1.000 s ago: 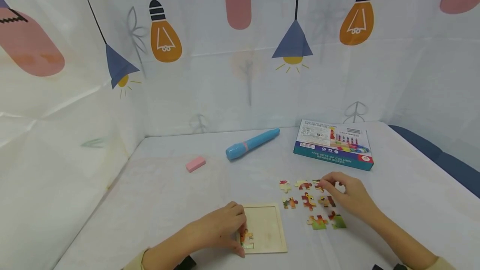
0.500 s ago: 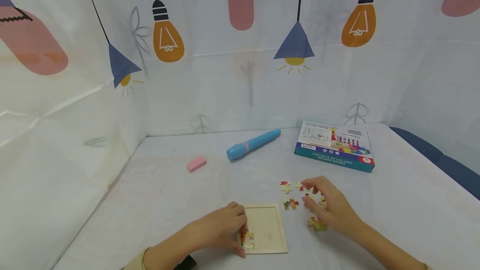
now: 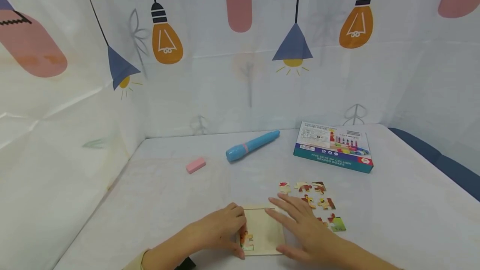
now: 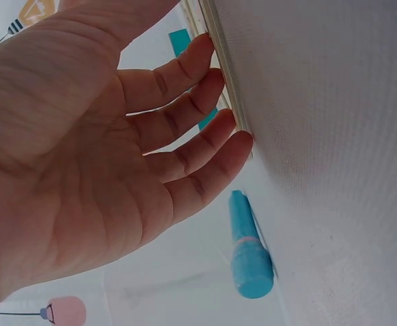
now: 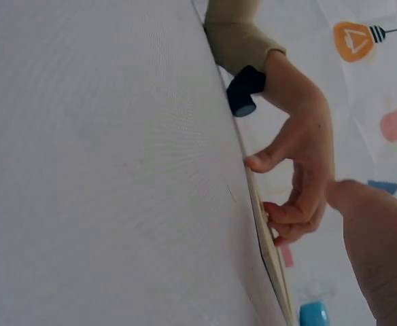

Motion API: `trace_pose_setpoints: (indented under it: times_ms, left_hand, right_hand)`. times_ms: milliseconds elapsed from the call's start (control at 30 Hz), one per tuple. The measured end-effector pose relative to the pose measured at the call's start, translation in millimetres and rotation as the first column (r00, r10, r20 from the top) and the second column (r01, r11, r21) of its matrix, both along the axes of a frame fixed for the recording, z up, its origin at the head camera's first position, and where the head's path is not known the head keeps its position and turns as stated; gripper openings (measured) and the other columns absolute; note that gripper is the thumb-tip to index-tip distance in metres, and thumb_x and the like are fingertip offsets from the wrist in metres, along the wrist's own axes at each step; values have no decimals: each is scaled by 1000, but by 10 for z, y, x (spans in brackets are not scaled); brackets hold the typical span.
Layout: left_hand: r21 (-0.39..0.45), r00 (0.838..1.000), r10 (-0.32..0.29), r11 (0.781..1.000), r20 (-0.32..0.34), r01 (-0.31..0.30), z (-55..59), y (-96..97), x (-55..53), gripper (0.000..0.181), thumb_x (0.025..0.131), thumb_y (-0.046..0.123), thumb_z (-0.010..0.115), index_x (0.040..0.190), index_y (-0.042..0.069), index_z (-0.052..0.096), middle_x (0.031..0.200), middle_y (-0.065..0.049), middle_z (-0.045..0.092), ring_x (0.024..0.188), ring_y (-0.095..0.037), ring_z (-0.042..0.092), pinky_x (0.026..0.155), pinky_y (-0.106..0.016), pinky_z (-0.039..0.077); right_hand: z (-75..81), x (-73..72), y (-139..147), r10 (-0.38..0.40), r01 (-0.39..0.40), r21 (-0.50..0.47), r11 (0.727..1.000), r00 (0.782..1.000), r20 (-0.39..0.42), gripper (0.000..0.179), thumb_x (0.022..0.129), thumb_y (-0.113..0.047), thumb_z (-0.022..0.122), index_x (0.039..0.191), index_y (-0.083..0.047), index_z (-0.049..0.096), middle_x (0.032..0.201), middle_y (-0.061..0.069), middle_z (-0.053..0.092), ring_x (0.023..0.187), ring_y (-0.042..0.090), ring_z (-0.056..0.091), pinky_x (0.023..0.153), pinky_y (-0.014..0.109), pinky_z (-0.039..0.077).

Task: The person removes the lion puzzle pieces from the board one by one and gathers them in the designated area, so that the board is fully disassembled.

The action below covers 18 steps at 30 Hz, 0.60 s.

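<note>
A square wooden puzzle tray [image 3: 265, 230] lies at the near middle of the table, with a colourful puzzle piece [image 3: 247, 242] in its near left corner. My left hand [image 3: 222, 227] holds the tray by its left side, thumb at the near corner. In the left wrist view, its curved fingertips meet the tray's edge. Fingers spread, my right hand [image 3: 309, 232] hovers at the tray's right side and grips nothing. Several loose puzzle pieces [image 3: 326, 203] lie right of the tray; my right hand hides some of them.
Farther back lie a pink block [image 3: 196, 165] and a light-blue microphone-shaped toy [image 3: 252, 146]. A boxed bead set [image 3: 333, 147] sits at the back right. Behind the table hangs a white curtain [image 3: 225, 91] printed with lamps.
My right hand has moved left from the far right loose pieces to the tray's right side, and its fingers have spread. The left hand has stayed on the tray.
</note>
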<state>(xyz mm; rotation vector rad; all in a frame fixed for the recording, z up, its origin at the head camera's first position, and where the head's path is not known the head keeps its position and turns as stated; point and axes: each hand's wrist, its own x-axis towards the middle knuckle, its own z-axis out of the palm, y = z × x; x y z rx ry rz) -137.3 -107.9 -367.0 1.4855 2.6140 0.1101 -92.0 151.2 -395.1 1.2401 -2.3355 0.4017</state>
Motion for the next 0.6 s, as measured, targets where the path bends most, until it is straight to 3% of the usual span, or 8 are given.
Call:
trace_pose_setpoints:
  times_ms: [100,233,433,600]
  left_hand:
    - [2,1000,9,1000,-2,-9,-7,7,1,40,68,58,66,80,22,53,89,15,43,91,-4,42,78,-19,40]
    - [13,1000,9,1000,-6,-9,-19,4,-16,41,66,57,68,80,22,53,89,15,44,92,-4,43,78,-19,41]
    - [50,996,-60,997,-72,63,-95,-12,-27,36,67,54,71,79,23,57,86,16,44,87,-1,41,76,-14,38]
    - [77,989,-95,992,-111,104,-127,-32,-39,32,69,49,74,80,23,58,86,16,45,87,-1,41,75,-13,38]
  right_hand:
    - [-63,13,-66,129,-130,63,990,992,7,62,88,-40,56,141,-14,37,148,10,25,133,33,19,107,34,-3]
    - [-165,-7,-167,230,-231,115,966,973,16,56,94,-48,41,141,-17,37,146,10,28,131,35,24,106,34,0]
    - [-332,-20,-308,294,-279,161,947,953,-80,55,94,-47,42,139,-14,39,142,0,37,128,20,34,98,24,22]
    - [-408,-34,-369,302,-279,191,941,948,-103,56,93,-43,48,140,-13,38,140,-4,40,126,12,37,90,16,25]
